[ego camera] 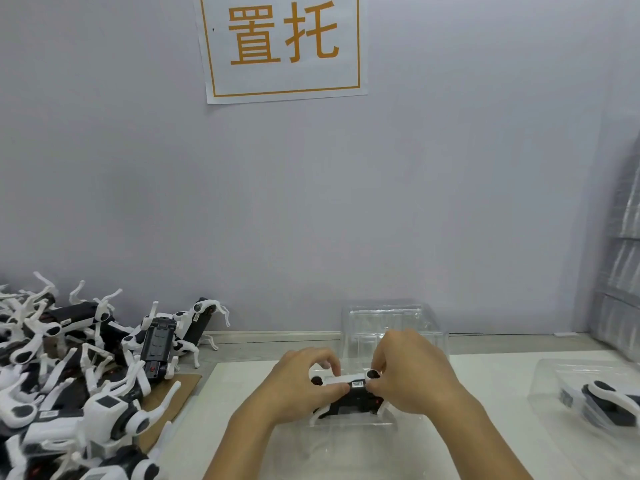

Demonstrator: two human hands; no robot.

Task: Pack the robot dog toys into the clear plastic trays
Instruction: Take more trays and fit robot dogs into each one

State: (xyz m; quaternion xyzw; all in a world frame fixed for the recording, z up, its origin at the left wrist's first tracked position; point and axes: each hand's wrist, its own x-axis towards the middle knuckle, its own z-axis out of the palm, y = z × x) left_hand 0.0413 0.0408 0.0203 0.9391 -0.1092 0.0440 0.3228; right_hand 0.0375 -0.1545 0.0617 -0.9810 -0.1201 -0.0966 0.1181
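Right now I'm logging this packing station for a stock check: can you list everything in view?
Robot dog toys: a heap too tangled to count, black and white, left.
Held toy: one, black and white, centre, over a clear tray.
Empty clear tray: one, behind the hands.
Packed tray: one, clear, right edge, toy inside.
Tray stack: clear, far right; count unclear.
Sign: one, white with orange characters, on the wall.
Cardboard: brown, under the heap.
Left hand, right hand: each has a grip on the held toy.
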